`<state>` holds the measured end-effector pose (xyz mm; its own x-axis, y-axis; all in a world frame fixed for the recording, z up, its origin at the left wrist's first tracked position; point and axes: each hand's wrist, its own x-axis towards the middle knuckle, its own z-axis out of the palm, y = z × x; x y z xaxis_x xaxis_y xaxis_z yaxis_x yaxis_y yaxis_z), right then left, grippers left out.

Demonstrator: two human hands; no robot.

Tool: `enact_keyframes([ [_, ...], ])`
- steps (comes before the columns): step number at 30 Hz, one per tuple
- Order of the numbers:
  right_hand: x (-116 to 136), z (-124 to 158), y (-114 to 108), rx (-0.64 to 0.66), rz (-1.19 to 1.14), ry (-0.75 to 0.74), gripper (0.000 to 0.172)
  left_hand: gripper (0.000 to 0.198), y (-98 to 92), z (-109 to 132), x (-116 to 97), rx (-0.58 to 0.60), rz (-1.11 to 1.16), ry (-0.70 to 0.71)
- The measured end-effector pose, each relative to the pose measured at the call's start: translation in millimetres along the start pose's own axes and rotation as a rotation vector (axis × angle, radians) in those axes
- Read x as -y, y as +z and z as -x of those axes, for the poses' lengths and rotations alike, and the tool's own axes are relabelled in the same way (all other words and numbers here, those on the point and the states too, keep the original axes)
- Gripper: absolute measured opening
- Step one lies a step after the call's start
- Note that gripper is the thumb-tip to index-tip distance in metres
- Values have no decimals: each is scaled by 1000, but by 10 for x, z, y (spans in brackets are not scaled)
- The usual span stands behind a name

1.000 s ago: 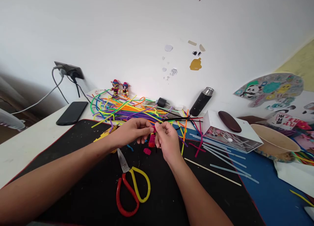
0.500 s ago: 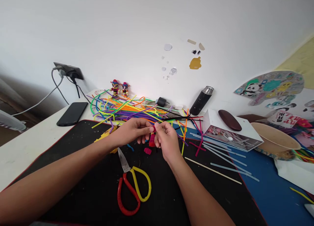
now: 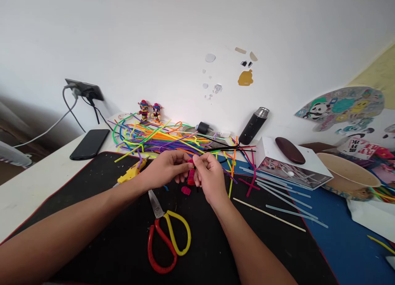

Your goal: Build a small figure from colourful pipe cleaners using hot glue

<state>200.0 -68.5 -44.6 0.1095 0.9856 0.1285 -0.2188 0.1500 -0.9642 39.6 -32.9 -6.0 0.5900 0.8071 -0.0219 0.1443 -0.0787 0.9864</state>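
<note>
My left hand [image 3: 171, 166] and my right hand [image 3: 210, 174] meet over the black mat, thumbs and forefingers pinched together. Between their fingertips is a small magenta pipe cleaner piece [image 3: 190, 162], mostly covered by the fingers. Just below it shows a red and pink fuzzy piece [image 3: 191, 177]; I cannot tell whether it is joined to the held piece. A short pink fuzzy bit [image 3: 186, 190] lies on the mat under the hands. Nearer to me rest scissors [image 3: 165, 231] with one red and one yellow handle. A yellow glue gun [image 3: 132, 172] lies partly behind my left wrist.
Many coloured pipe cleaners [image 3: 160, 138] are heaped along the wall, before two small figures [image 3: 143, 110]. A phone [image 3: 89, 144] lies left. To the right are clear glue sticks [image 3: 286, 194], a wooden stick [image 3: 268, 214], a black flask [image 3: 254, 125] and a white box [image 3: 290, 161].
The fingers have shifted slightly around the magenta piece, and both hands stay together. The view has moved a little; the scissors and the other things lie as before.
</note>
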Motion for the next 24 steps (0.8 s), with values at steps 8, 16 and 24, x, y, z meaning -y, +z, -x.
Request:
enact_keyframes([
  [8, 41, 22, 26, 30, 36, 7, 43, 41, -45, -7, -14, 13, 23, -43],
  [16, 31, -11, 6, -45, -105, 67, 49, 48, -10, -9, 11, 11, 7, 12],
  [24, 42, -5, 18, -23, -70, 67, 46, 53, 9, -9, 5, 0, 24, 21],
])
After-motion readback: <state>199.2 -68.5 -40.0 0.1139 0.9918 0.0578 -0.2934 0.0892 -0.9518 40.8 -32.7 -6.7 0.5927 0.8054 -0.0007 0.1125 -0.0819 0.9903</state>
